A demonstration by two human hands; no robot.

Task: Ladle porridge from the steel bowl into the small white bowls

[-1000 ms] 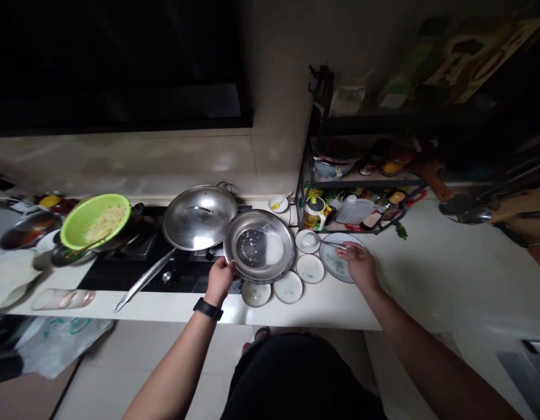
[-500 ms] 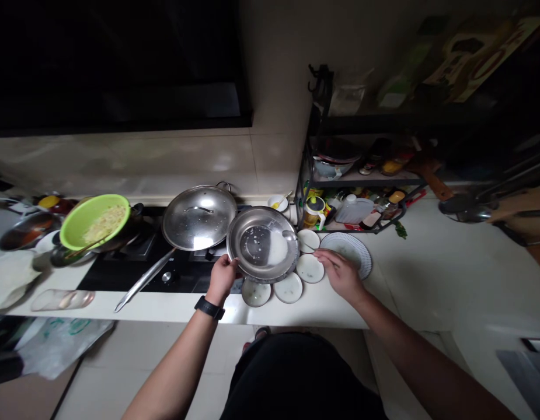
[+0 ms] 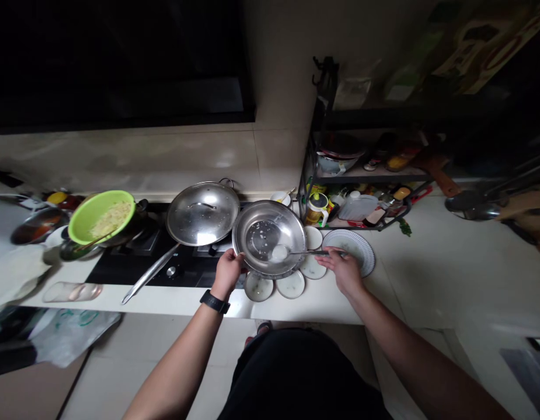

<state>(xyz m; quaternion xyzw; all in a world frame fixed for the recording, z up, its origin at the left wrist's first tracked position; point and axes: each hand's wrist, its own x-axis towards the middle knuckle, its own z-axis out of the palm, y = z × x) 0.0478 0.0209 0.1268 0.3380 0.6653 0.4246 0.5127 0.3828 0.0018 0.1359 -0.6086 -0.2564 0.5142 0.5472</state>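
I have the left hand (image 3: 228, 271) gripping the near-left rim of a metal basin (image 3: 247, 228), which spreads away to that hand's right, with white specks scattered across its bottom. The right hand (image 3: 344, 269) holds the handle of a metal spoon (image 3: 308, 252) in a narrow pinch; from those fingers the spoon runs leftward across the basin's right rim, and its bowl end is inside the basin. Something whitish shows at that bowl end, though at this size I can't fairly tell whether it lies in the spoon or around it. Just right of the left hand, along the basin's near edge, I see two small dishes (image 3: 290, 296) with cloudy contents, and two more pale dishes (image 3: 321, 272) sit between the basin and the right hand. A patterned plate (image 3: 368, 256) lies just beyond the right hand, partly covered by it. Ahead of the left hand and slightly to its left, a lidded pan (image 3: 195, 223) stands on the black stove (image 3: 199, 269). Well to that hand's left, a green bowl (image 3: 79, 223) holds pale shreds. Beyond the right hand, a rack (image 3: 375, 177) of bottles stands on the desk (image 3: 418, 286).
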